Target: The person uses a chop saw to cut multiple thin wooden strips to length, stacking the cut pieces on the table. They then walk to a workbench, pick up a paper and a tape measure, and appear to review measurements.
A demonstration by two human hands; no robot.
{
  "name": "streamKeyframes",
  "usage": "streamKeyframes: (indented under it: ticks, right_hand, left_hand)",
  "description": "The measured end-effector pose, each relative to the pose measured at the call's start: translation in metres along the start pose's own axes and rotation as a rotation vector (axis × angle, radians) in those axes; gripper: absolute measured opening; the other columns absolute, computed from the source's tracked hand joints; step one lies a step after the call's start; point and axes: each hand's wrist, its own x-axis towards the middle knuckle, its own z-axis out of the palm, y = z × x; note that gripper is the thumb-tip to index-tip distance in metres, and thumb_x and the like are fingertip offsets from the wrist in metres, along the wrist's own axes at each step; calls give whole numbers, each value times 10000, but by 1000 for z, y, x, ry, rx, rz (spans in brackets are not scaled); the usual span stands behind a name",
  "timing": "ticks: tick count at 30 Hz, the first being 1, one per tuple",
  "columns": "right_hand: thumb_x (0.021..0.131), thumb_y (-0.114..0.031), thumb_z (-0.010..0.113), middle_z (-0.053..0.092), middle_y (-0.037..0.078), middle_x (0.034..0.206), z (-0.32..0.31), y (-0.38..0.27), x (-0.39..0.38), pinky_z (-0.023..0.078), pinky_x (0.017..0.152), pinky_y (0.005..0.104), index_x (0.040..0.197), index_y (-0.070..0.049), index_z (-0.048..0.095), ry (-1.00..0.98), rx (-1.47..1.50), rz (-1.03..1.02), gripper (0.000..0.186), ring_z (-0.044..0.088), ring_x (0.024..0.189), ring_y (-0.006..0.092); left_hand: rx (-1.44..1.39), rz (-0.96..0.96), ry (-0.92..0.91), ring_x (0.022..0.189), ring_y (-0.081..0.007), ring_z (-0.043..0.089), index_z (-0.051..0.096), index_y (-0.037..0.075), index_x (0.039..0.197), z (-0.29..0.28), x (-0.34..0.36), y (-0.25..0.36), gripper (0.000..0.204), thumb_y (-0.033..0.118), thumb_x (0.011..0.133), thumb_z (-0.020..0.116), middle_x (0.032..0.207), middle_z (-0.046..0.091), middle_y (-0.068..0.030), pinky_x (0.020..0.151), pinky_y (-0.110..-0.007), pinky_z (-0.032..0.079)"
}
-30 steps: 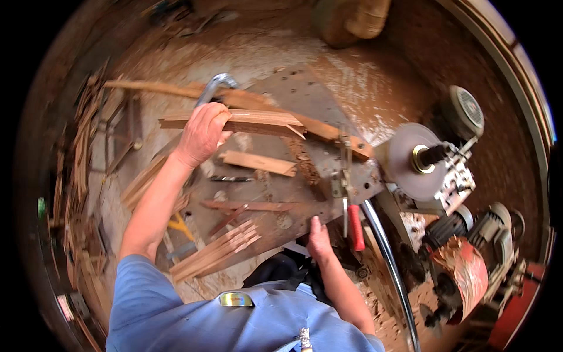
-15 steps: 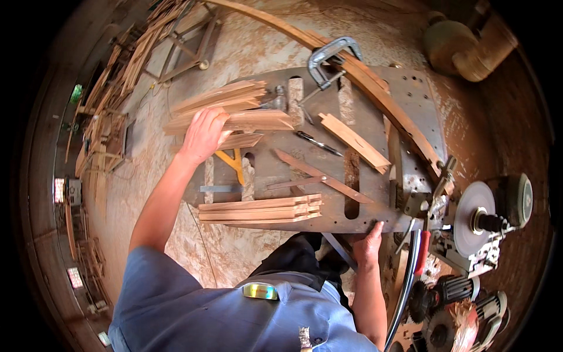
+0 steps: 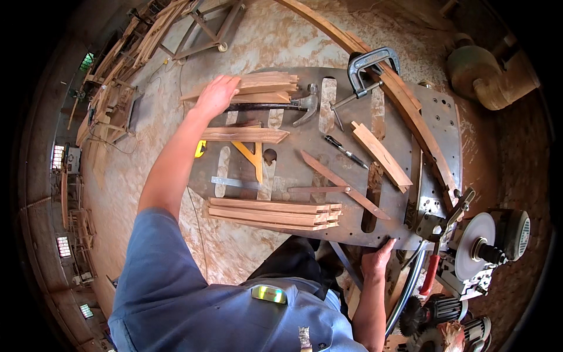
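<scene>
Wooden strips point(image 3: 267, 82), far left on the table point(image 3: 287, 170), are being covered partly by the left hand point(image 3: 218, 97), fingers close together, grip unclear; most fingers of the right hand point(image 3: 375, 262) are being hidden, opening unclear.

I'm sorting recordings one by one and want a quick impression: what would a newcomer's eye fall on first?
Likely the big metal clamp on the long curved wooden beam at the table's far right, then the round disc just past its near right corner. At the far left, the left hand lies over stacked wood pieces, with a hammer on their near side.
</scene>
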Motion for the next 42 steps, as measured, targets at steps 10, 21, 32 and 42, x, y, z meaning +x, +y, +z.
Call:
streamKeyframes:
  ticks: [10, 21, 32, 42]
  right_hand:
    - [951, -603, 378, 307, 53, 1513, 24, -5, -5, 239, 1151, 462, 1480, -156, 266, 32, 25, 73, 701, 306, 1383, 269]
    - [939, -582, 445, 367, 37, 1482, 5, 3, 5, 255, 1147, 441, 1457, -144, 327, -51, 22, -24, 689, 337, 1367, 249]
    - [995, -484, 402, 468, 86, 1368, 1, -9, 9, 376, 1072, 451, 1380, -85, 402, 86, 99, -48, 555, 464, 1246, 277]
    - [975, -486, 464, 445, 83, 1406, -25, -21, -11, 367, 1063, 471, 1391, -62, 353, 29, 137, -60, 604, 448, 1275, 264]
  left_hand:
    - [-2, -92, 70, 1134, -341, 515, 506, 30, 1295, 21, -5, 4, 444, 180, 886, 588, 1223, 559, -167, 1000, -437, 408]
    - [-105, 4, -213, 1140, -329, 521, 532, 12, 1202, 2, -103, 26, 465, 210, 802, 664, 1171, 583, -161, 977, -424, 421]
    - [-500, -343, -192, 935, -311, 636, 559, -33, 1130, -86, -47, 125, 535, 296, 764, 769, 992, 661, -173, 841, -384, 485]
    - [-1465, -569, -425, 894, -229, 629, 542, -52, 1044, -47, -9, 349, 294, 155, 837, 572, 975, 632, -179, 816, -380, 534]
